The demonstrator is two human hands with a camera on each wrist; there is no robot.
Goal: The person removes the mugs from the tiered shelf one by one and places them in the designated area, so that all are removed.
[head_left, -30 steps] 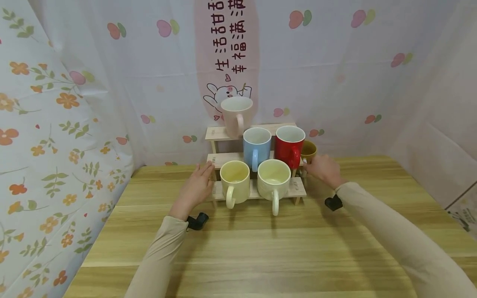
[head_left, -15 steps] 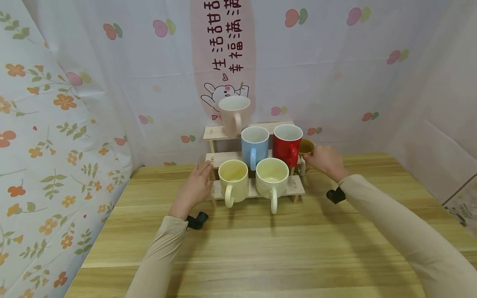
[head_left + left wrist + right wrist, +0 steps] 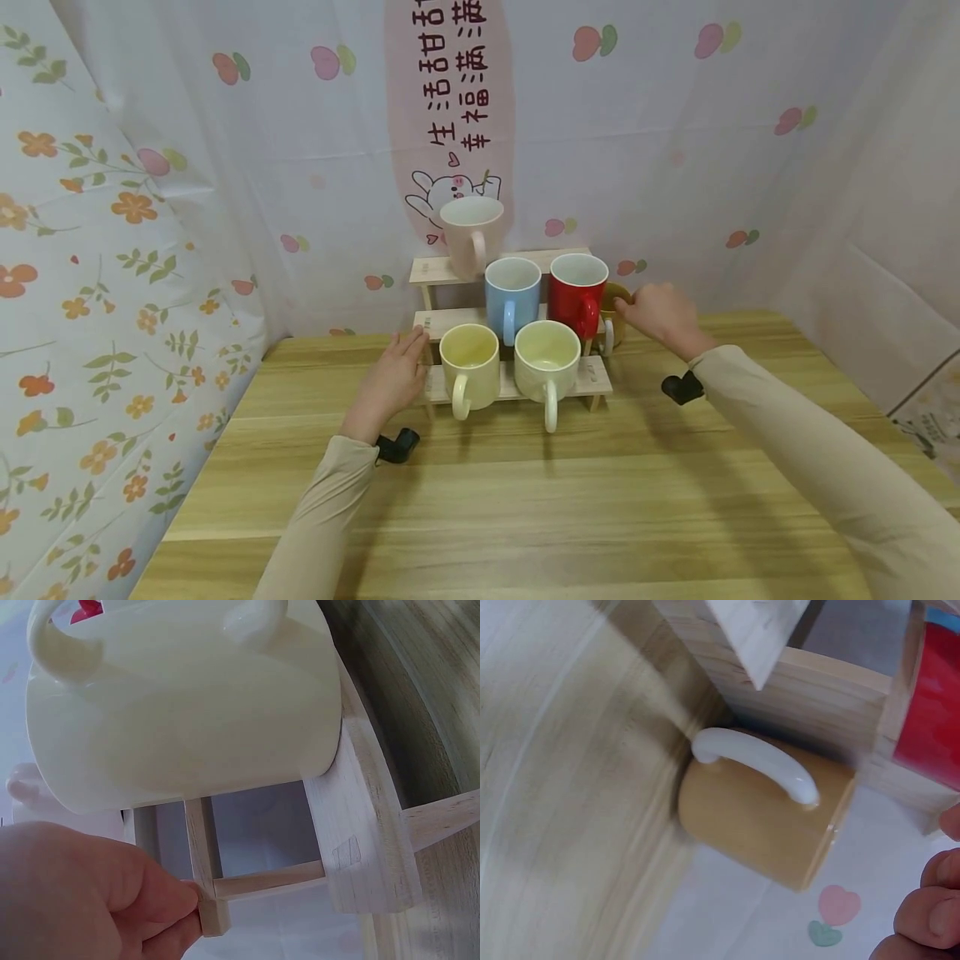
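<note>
A wooden three-tier rack [image 3: 439, 318] stands at the back of the table. My left hand [image 3: 390, 379] holds the left end of its middle tier, and the left wrist view has the thumb and fingers at the wood. Beside the rack's right end, a mustard mug with a white handle [image 3: 757, 810] stands upright on the table. My right hand [image 3: 663, 317] is above that mug, its fingers [image 3: 930, 904] loosely bent and apart from the mug in the right wrist view. Close by, a red mug [image 3: 576, 293] sits on the middle tier beside a blue mug [image 3: 513, 292].
On the bottom tier are a yellow mug [image 3: 480, 379] and a pale green mug [image 3: 542, 375], handles towards me. A pink mug [image 3: 465, 242] occupies the top tier's left side. Patterned cloth [image 3: 660, 183] hangs behind the rack.
My right hand has drawn up and to the right, off the mustard mug, whose white handle now shows. My left hand has stayed at the rack. The view has shifted slightly.
</note>
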